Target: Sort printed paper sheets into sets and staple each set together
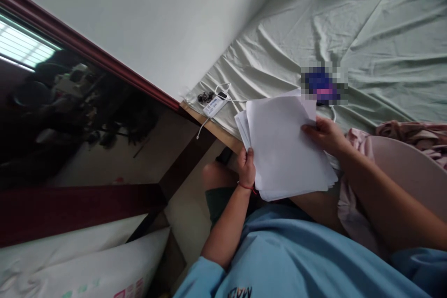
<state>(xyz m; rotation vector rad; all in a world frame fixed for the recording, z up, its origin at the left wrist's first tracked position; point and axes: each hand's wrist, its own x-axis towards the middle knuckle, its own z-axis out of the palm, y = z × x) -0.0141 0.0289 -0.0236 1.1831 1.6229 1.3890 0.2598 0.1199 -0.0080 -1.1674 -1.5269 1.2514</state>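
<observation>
Stack of blank white paper (282, 149), sheets fanned unevenly, held up between person's two hands. Left hand (246, 170) grips stack's left edge, thumb on top, red cord (247, 187) around wrist. Right hand (326, 135) pinches stack's right edge, thumb on top. Beyond stack: wrinkled pale cloth (370, 56). Past stack's upper-left corner: white power strip (213, 108). Near stack's upper-right corner: dark blue item (319, 84), pixelated, unidentifiable.
</observation>
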